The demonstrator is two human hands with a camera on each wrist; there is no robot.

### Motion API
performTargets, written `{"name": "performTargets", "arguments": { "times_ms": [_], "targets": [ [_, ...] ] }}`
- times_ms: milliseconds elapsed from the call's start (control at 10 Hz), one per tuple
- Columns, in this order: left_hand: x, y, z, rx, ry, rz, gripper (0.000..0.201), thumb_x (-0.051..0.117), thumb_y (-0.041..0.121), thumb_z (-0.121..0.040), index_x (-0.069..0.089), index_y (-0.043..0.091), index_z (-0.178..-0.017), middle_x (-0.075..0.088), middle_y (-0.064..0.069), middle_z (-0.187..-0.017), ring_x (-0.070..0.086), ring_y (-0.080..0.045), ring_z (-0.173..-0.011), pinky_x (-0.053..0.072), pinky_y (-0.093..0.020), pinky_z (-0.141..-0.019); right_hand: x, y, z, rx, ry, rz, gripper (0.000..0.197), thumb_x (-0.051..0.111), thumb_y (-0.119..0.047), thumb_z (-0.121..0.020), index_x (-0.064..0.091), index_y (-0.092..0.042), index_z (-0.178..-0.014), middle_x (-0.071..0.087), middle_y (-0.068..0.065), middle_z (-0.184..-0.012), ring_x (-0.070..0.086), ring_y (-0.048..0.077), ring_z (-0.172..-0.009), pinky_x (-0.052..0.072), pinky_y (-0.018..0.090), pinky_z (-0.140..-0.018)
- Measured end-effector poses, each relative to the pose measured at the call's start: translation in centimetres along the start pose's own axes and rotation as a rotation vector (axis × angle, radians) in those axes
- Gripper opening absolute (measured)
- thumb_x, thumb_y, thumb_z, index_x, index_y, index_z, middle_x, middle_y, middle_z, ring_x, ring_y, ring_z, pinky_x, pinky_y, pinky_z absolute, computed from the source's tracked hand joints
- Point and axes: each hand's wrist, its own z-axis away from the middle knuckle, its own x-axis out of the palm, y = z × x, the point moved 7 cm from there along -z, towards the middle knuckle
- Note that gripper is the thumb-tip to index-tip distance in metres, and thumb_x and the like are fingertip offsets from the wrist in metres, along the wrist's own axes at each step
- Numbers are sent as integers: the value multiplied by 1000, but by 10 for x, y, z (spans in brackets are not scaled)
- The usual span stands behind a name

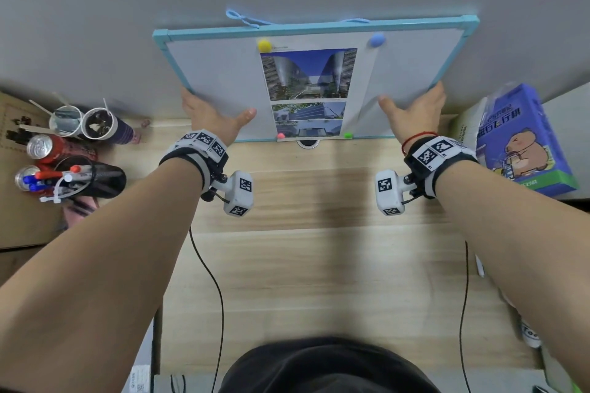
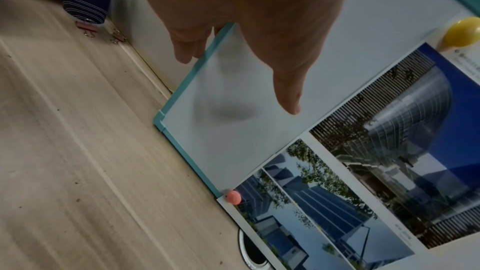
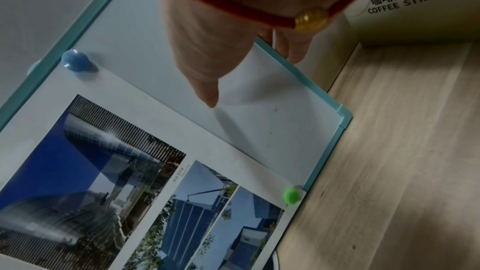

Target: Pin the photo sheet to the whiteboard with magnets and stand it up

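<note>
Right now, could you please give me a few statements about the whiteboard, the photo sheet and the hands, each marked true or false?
1. Four magnets hold the photo sheet on the whiteboard. True.
2. The yellow magnet sits at a bottom corner of the sheet. False: it is at the top left corner.
3. The left hand and right hand grip the board's side edges. True.
4. The whiteboard lies flat on the desk. False: it is tilted up, bottom edge on the desk.
5. The green magnet is at the bottom right corner. True.
</note>
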Motion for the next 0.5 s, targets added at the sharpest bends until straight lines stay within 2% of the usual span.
{"name": "performTargets", "arguments": {
  "times_ms": [100,200,300,400,500],
  "targets": [
    [4,0,5,-31,-53,-33,133,82,46,-67,-10,1,-151,4,-16,-160,12,-25,-148,13,-33,-118,3,5,3,59,-45,35,108,76,-48,-66,21,2,-145,36,18,-143,37,31,-136,32,39,-115],
    [5,-3,6,-42,-69,-29,134,83,46,-66,-12,3,-151,3,-16,-160,13,-26,-148,15,-34,-118,3,10,6,119,-60,39,106,77,-47,-63,25,0,-143,39,18,-142,39,31,-134,34,40,-114],
    [0,-3,10,-41,-61,-38,132,83,45,-67,-8,4,-152,6,-17,-159,17,-27,-147,19,-34,-117,-2,7,11,154,-58,71,101,78,-43,-65,27,0,-141,39,18,-142,39,32,-134,34,40,-113],
    [-10,1,17,-8,-12,-37,126,84,43,-66,-1,4,-152,14,-18,-156,23,-29,-144,24,-37,-115,-8,3,19,172,-66,110,90,77,-39,-69,31,-1,-136,38,18,-141,44,33,-128,38,37,-106],
    [-21,1,24,29,19,-30,110,82,40,-68,15,6,-149,26,-17,-150,34,-29,-138,31,-37,-111,-19,-3,30,192,-73,162,84,76,-36,-72,33,0,-134,38,18,-141,47,34,-125,41,37,-100]
  ]
}}
